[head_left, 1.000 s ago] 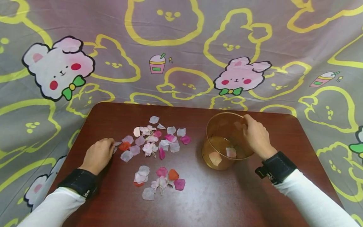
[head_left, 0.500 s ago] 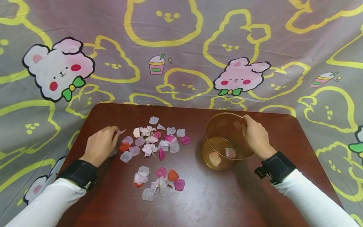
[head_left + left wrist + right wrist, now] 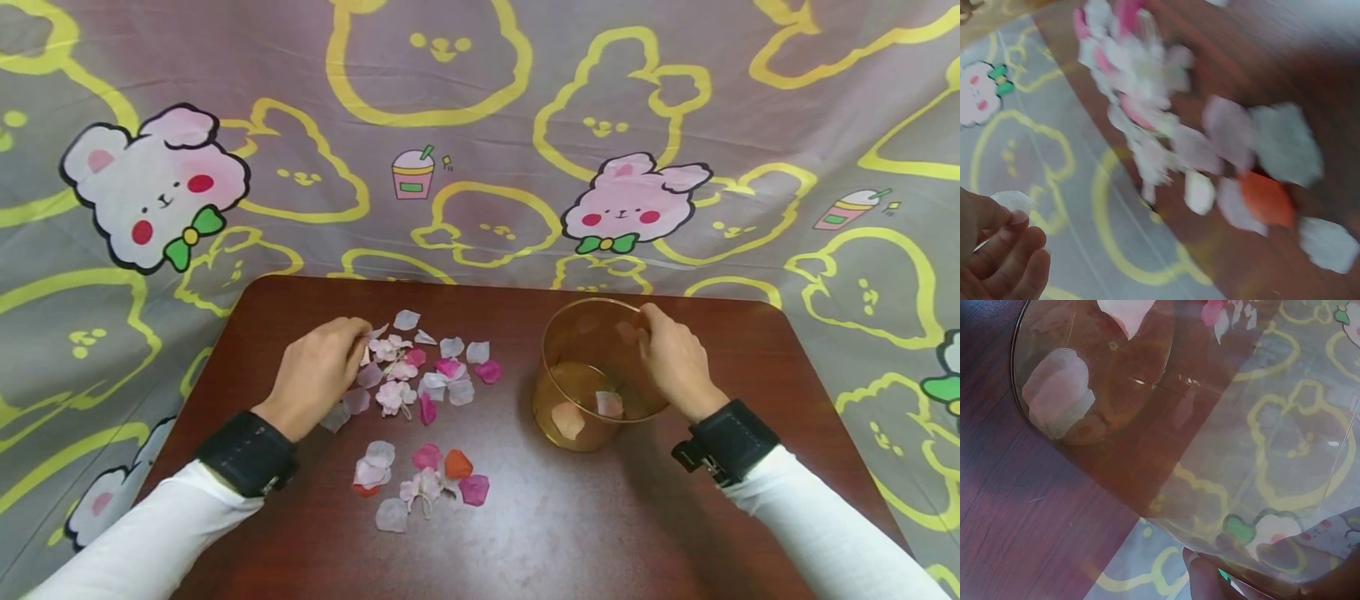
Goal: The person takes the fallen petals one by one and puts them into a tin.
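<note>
My left hand (image 3: 318, 375) pinches a pale petal (image 3: 1015, 200) between thumb and fingertips, over the left side of the larger petal cluster (image 3: 395, 392). That cluster mixes white, lilac and pink petals with a few stemmed blossoms. An orange petal (image 3: 1267, 199) lies there too, hidden behind the hand in the head view. At the right, my right hand (image 3: 678, 365) grips the rim of a clear amber bucket (image 3: 550, 392), slightly tilted on the table. Inside it lie a peach petal (image 3: 567, 420) and a pale pink one (image 3: 610, 404), with others along the wall.
A smaller petal group (image 3: 427, 457), pink, orange and white, lies nearer the front of the brown table (image 3: 540, 533). Bare tabletop runs between the petals and the bucket. A cartoon-printed cloth (image 3: 495, 150) hangs close behind the table's far edge.
My left hand has lifted a pale petal from the table's left side and carried it rightward and away from me, over the cluster. My right hand and the bucket stay put.
</note>
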The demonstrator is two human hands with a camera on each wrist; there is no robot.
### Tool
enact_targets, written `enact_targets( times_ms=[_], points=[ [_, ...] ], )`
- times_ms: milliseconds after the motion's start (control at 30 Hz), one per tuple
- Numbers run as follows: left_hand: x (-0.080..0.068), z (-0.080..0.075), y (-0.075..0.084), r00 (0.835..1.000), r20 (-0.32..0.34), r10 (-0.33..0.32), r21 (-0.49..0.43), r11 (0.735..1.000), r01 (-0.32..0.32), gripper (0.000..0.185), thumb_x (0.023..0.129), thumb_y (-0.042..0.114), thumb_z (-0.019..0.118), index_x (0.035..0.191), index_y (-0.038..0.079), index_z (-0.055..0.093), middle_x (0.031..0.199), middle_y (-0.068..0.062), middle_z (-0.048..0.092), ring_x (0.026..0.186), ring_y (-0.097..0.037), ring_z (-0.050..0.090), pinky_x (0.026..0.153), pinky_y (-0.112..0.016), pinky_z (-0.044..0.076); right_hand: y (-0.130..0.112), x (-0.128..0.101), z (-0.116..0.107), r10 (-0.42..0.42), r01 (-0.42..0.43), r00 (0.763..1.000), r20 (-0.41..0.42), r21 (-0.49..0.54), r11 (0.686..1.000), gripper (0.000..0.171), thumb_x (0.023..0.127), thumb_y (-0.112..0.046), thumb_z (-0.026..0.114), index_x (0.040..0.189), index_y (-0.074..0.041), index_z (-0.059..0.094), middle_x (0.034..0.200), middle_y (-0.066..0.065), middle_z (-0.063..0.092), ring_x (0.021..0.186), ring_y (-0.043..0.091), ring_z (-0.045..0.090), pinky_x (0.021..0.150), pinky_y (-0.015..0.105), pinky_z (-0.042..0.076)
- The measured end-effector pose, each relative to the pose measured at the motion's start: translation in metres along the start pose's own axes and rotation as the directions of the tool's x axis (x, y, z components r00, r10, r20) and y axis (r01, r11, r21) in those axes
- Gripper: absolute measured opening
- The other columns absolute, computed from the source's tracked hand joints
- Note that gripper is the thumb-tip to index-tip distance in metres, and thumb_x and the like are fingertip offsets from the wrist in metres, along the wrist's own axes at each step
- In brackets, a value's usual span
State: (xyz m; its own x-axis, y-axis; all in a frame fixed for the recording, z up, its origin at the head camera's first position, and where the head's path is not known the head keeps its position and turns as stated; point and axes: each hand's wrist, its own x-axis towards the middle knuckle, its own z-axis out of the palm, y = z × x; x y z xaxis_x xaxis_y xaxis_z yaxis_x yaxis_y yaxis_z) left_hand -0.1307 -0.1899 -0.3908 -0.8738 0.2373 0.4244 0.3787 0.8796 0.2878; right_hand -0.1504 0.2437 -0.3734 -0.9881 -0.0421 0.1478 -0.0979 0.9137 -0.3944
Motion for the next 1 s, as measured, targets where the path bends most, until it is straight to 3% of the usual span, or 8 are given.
enact_targets(
  times_ms=[200, 433, 567, 767, 867, 1000],
  points=[
    [0.01, -0.002, 0.034, 0.995, -0.001, 0.104, -0.026, 0.994, -0.104, 0.016, 0.093, 0.008, 0.07, 0.108, 0.0, 0.071, 0.096, -0.014, 0.073, 0.086, -0.028, 0.071, 0.072, -0.046, 0.058, 0.0, 0.0, 0.0, 0.002, -0.002, 1.0, 0.001, 0.002, 1.0, 0.014, 0.099, -0.003, 0.051, 0.111, -0.003, 0.058, 0.075, 0.013, 0.057, 0.058, 0.026, 0.05, 0.048, 0.033, 0.032],
    [0.02, -0.003, 0.069, 0.973, -0.005, 0.232, -0.063, 0.971, -0.232, 0.023, 0.09, 0.008, 0.074, 0.112, 0.002, 0.07, 0.101, -0.011, 0.074, 0.092, -0.024, 0.071, 0.08, -0.041, 0.06, 0.001, 0.0, 0.0, -0.004, 0.004, 1.0, -0.003, 0.004, 1.0, 0.013, 0.099, -0.003, 0.05, 0.11, -0.004, 0.058, 0.075, 0.014, 0.059, 0.058, 0.027, 0.052, 0.048, 0.033, 0.032],
    [0.022, 0.0, 0.087, 0.948, -0.045, 0.316, -0.077, 0.945, -0.319, 0.022, 0.09, 0.008, 0.075, 0.111, 0.003, 0.071, 0.102, -0.009, 0.075, 0.092, -0.022, 0.072, 0.081, -0.038, 0.06, 0.0, -0.001, 0.001, -0.002, 0.002, 1.0, 0.003, 0.005, 1.0, 0.013, 0.099, -0.004, 0.051, 0.11, -0.004, 0.058, 0.077, 0.015, 0.061, 0.059, 0.027, 0.052, 0.048, 0.033, 0.033],
    [0.027, 0.003, 0.113, 0.896, -0.098, 0.432, -0.067, 0.896, -0.439, 0.017, 0.091, 0.007, 0.073, 0.108, 0.006, 0.072, 0.1, -0.004, 0.075, 0.089, -0.019, 0.071, 0.081, -0.032, 0.059, 0.0, -0.001, 0.0, -0.007, 0.007, 1.0, -0.001, 0.008, 1.0, 0.012, 0.1, -0.004, 0.051, 0.109, -0.004, 0.059, 0.076, 0.016, 0.062, 0.058, 0.027, 0.054, 0.048, 0.033, 0.033],
    [0.03, 0.005, 0.124, 0.876, -0.123, 0.466, -0.05, 0.879, -0.474, 0.017, 0.09, 0.006, 0.073, 0.107, 0.007, 0.072, 0.099, -0.003, 0.074, 0.088, -0.017, 0.07, 0.08, -0.03, 0.059, 0.0, -0.001, -0.001, -0.008, 0.008, 1.0, 0.003, 0.014, 1.0, 0.012, 0.1, -0.004, 0.05, 0.109, -0.004, 0.058, 0.076, 0.016, 0.061, 0.059, 0.028, 0.054, 0.048, 0.033, 0.033],
    [0.036, 0.006, 0.139, 0.861, -0.151, 0.486, -0.037, 0.867, -0.496, 0.015, 0.09, 0.006, 0.072, 0.105, 0.008, 0.073, 0.098, -0.001, 0.074, 0.089, -0.016, 0.07, 0.08, -0.03, 0.058, 0.001, -0.001, -0.002, -0.009, 0.009, 1.0, 0.003, 0.012, 1.0, 0.013, 0.099, -0.004, 0.05, 0.109, -0.004, 0.058, 0.077, 0.016, 0.062, 0.059, 0.028, 0.054, 0.048, 0.034, 0.033]
  ],
)
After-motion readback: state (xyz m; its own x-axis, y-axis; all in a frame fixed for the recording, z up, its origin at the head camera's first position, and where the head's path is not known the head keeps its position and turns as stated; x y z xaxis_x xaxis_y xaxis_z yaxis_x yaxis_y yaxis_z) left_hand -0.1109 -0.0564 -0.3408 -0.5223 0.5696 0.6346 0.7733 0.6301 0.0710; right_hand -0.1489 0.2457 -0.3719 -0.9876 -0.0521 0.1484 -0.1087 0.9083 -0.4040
